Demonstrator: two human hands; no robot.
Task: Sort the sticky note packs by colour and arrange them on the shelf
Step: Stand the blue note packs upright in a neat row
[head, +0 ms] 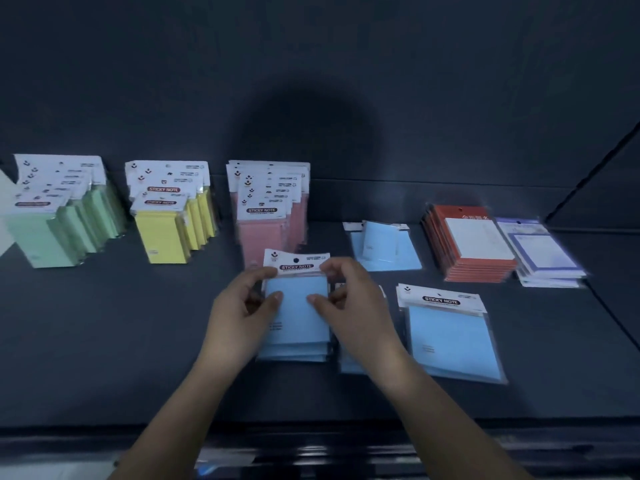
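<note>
**Dark shelf (104, 341), viewed from above.** Centre: left hand (239, 313) and right hand (353, 306) pinch the blue stack (298, 323) by its upper side edges, thumbs on its top face. Its lower packs show only as edges, and whether it rests on the shelf cannot be told. A second blue pack (349, 367) is mostly hidden under the right hand. A third blue pack (450, 337) lies flat to the right. Back row, left to right: pale shape (5, 209), cut off by the frame; green packs (65, 216); yellow packs (173, 220); pink packs (270, 209), blurred; back blue packs (384, 247); red pads (474, 244); purple-edged pads (543, 251). Small print is illegible.
</note>
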